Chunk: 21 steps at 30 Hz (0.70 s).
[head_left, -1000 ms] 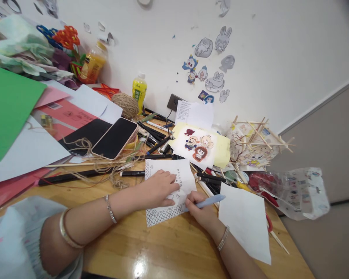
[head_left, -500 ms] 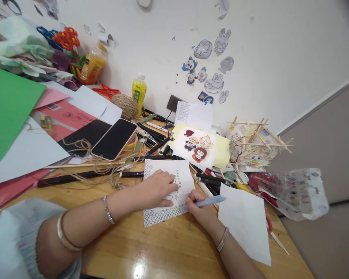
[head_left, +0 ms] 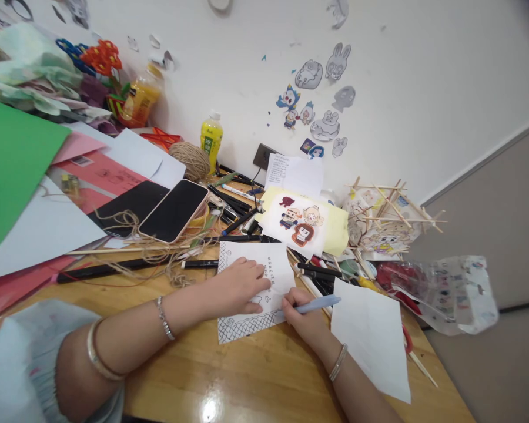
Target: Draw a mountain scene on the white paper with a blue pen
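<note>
A white sheet of paper (head_left: 247,251) lies on the wooden table, with a cross-hatched border along its left and lower edges and handwritten characters in its middle. My left hand (head_left: 235,288) rests open across it, palm down with the fingers stretched out. At the sheet's lower right edge, my right hand (head_left: 306,317) is closed round a light blue pen (head_left: 320,304). The pen's tip is hidden behind my fingers, so I cannot tell whether it touches the paper.
A blank sheet (head_left: 372,341) lies right of my right hand, near scissors (head_left: 407,339). Behind are several markers (head_left: 320,271), a sheet of coloured cartoon figures (head_left: 304,220) and a stick lantern frame (head_left: 388,217). A phone (head_left: 174,211), twine ball (head_left: 189,160) and bottles (head_left: 210,141) stand left.
The pen in my right hand has tilted very slightly, its rear end a little higher and further left. My left hand and the paper have stayed in place.
</note>
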Available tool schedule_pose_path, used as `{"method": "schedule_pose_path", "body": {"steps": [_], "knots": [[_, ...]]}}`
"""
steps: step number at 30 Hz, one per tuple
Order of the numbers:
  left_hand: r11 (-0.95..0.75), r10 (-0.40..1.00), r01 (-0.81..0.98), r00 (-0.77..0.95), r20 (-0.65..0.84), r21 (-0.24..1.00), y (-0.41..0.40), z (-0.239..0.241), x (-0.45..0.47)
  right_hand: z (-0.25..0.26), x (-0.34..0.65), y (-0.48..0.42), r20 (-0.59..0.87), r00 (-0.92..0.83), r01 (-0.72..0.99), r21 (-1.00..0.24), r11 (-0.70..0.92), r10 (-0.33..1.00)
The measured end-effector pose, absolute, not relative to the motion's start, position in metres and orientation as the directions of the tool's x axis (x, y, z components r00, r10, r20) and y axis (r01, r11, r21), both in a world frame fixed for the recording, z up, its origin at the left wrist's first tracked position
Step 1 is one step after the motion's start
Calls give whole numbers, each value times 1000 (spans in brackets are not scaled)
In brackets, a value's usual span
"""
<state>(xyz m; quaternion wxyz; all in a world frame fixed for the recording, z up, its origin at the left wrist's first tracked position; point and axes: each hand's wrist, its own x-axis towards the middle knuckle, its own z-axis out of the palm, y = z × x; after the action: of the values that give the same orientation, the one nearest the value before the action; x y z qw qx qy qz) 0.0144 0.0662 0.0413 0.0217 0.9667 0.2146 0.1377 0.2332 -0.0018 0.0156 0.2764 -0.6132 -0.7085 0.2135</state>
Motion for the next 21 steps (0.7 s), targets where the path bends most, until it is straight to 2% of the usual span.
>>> {"method": "schedule_pose_path", "body": {"steps": [10, 21], "knots": [[-907, 421, 410, 868, 264, 96, 66, 40, 15, 17, 232, -2, 185, -87, 758, -625, 185, 979], [-905, 424, 413, 868, 258, 101, 66, 40, 15, 17, 233, -4, 158, -80, 756, -634, 163, 984]]}}
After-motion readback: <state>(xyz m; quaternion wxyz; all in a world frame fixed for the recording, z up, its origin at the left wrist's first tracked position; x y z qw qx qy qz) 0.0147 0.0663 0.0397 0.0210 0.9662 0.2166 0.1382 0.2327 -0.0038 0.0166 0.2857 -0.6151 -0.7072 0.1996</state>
